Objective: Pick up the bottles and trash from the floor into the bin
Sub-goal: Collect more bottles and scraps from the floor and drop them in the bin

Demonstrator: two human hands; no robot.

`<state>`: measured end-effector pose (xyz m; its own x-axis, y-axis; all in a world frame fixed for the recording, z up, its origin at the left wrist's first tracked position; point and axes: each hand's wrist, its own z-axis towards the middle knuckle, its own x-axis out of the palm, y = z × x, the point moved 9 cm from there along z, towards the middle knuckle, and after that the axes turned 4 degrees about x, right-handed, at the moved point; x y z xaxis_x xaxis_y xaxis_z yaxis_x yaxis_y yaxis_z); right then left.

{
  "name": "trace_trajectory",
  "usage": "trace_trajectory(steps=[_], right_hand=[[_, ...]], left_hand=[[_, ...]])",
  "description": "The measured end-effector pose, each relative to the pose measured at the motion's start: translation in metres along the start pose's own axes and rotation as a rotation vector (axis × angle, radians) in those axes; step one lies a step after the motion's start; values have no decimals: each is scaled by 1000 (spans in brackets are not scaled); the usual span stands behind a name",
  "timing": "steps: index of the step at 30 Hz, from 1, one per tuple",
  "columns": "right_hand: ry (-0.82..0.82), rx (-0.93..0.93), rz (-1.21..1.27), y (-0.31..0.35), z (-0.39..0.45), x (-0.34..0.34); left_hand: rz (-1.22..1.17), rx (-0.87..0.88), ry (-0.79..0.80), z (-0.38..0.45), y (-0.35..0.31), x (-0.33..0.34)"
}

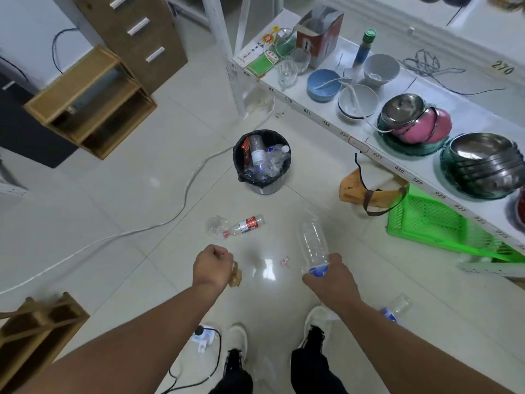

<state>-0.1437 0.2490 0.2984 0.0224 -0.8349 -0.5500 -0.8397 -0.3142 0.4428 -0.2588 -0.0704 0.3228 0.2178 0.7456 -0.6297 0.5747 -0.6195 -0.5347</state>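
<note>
A black-lined bin (pixel 265 184) stands on the tiled floor ahead, with several clear bottles and a red wrapper inside. My right hand (pixel 331 277) grips a clear plastic bottle (pixel 312 240) with a blue label by its lower end, neck pointing away. My left hand (pixel 211 265) is curled round a brown scrap of trash (pixel 236 275). On the floor between me and the bin lie a red-labelled bottle (pixel 247 224), a crumpled clear plastic piece (pixel 217 224) and a small pink scrap (pixel 285 261). Another blue-labelled bottle (pixel 396 308) lies behind my right arm.
A white shelf (pixel 312 115) with bowls and glasses runs along the right. Under it sit a green crate (pixel 431 220) and a tan bag (pixel 355 189). A white cable (pixel 181 206) crosses the floor left of the bin. Wooden shelf units stand left.
</note>
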Motion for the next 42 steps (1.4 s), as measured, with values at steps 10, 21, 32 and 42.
trace_trajectory(steps=[10, 21, 32, 42], right_hand=[[57, -23, -130, 50, 51, -49], [23, -11, -140, 174, 114, -28], [-9, 1, -75, 274, 204, 17], [-16, -15, -210, 294, 329, 51]], left_hand=[[-122, 4, 49, 15, -88, 43], [-172, 45, 118, 146, -144, 23], [-181, 70, 83, 270, -159, -2], [-107, 137, 95, 366, -167, 85]])
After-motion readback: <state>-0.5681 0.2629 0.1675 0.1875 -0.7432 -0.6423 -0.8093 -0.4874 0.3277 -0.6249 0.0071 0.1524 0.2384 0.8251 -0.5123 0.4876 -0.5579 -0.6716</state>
